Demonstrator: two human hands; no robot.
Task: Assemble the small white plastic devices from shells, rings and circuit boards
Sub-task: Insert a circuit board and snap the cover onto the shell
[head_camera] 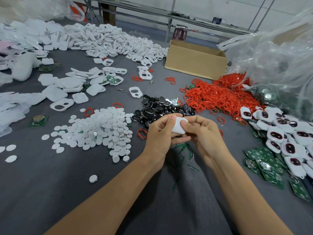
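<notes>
White plastic sits in both hands. The left hand (pixel 160 131) and the right hand (pixel 203 133) grip one shell (pixel 178 127) between them, with the fingers curled under it and both thumbs pressing on its smooth face. It is held a little above the desk (pixel 50 184), near the middle, in front of the person. I judge that the present step is to press two halves together or to seat a part inside. The underside is hidden, so I cannot tell which.

Some work seems to be done. At 3 o'clock from the hands lies a pile of devices (pixel 284 141) with dark red windows, and they look closed and complete.

Much more is left, I think. At 1 o'clock there is a big heap of red rings (pixel 216 97). At 11 o'clock, far away, lies a long heap of loose shells (pixel 110 39). White discs (pixel 105 129) are at 9 o'clock, and black pieces (pixel 162 106) at 12 o'clock, just beyond the fingers. Green boards (pixel 264 165) lie at 4 o'clock, next to the finished pile. A box (pixel 194 63) stands far at 12 o'clock and a clear bag (pixel 279 56) at 2 o'clock; what the box holds I cannot see.

The stock of parts is far greater than the finished pile, so the task seems to be in its early part.
</notes>
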